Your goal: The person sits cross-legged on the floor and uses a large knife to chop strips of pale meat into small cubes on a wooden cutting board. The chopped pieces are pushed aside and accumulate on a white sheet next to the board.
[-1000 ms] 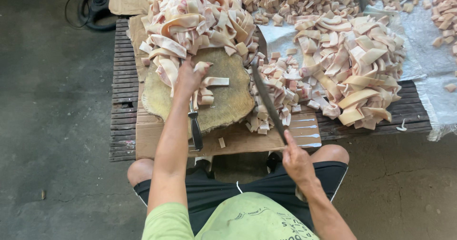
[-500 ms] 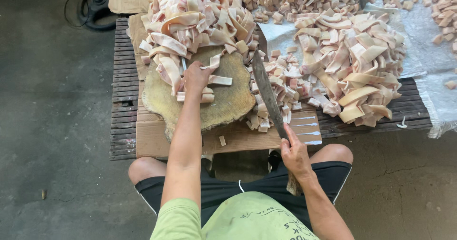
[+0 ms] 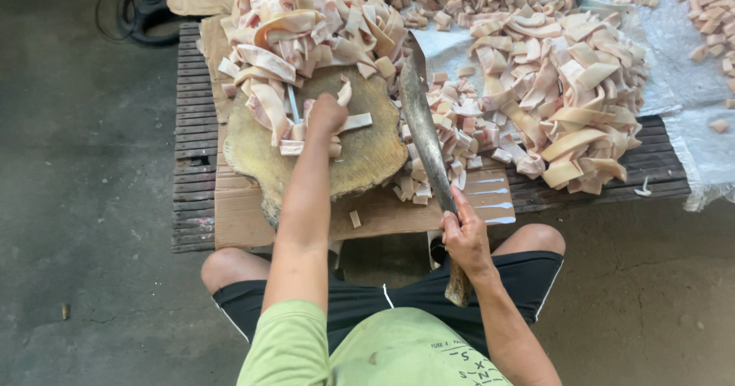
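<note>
A: We are sitting on a grey concrete floor, facing a low slatted wooden platform [image 3: 195, 137] with flattened cardboard [image 3: 245, 221] spread over it. In the middle is lying a round wooden chopping block [image 3: 360, 156].

B: From the head view, our left hand [image 3: 325, 114] is closing over a few pale pink strips [image 3: 310, 145] on that block, fingers curled down on them. Our right hand [image 3: 465, 237] is gripping the wooden handle of a long cleaver [image 3: 421, 129], wrapped tight, with the blade lying just right of the block.

A: How far along are we judging it?

B: Midway. Behind the block a tall heap of uncut strips [image 3: 306, 26] is waiting; right of it small cut pieces [image 3: 459, 129] are piling up, beside another heap of wide strips [image 3: 570, 87].
</note>
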